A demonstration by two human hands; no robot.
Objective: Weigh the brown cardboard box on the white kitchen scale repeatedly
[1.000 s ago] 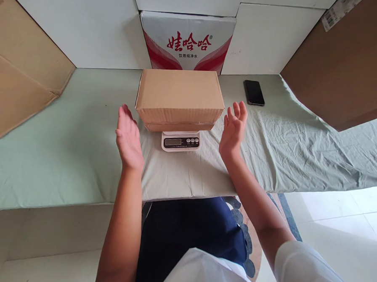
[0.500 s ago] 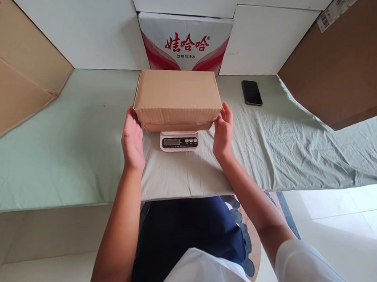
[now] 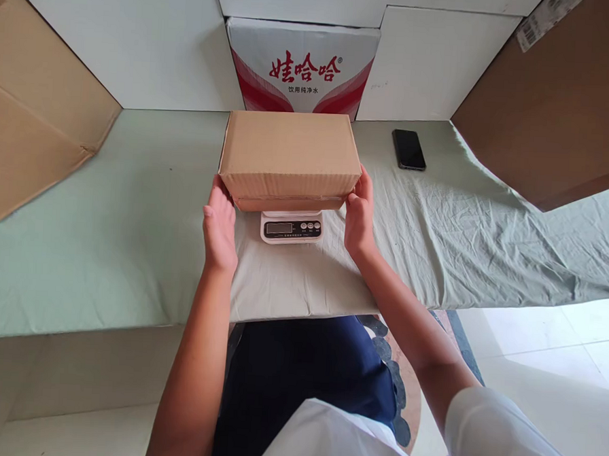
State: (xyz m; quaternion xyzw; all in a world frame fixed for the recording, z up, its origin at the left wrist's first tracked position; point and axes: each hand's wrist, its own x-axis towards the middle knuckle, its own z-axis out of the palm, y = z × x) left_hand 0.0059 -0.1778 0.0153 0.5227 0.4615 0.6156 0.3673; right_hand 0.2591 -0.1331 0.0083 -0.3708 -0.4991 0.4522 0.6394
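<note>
On the scale (image 3: pixel 291 227), cardboard box (image 3: pixel 288 156) between both hands' fingers (image 3: pixel 218 195).

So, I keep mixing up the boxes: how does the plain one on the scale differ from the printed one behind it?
The plain brown box rests on the white scale, while the printed carton stands at the wall. The brown box is unmarked; the carton is white with red characters. The left hand and right hand press the brown box's ends; nothing touches the carton. Both look closed.

A closed, plain brown rectangular cardboard box (image 3: pixel 290 154) sits level on a small white digital kitchen scale (image 3: pixel 291 226), long side facing the viewer, overhanging the scale at both ends.
</note>
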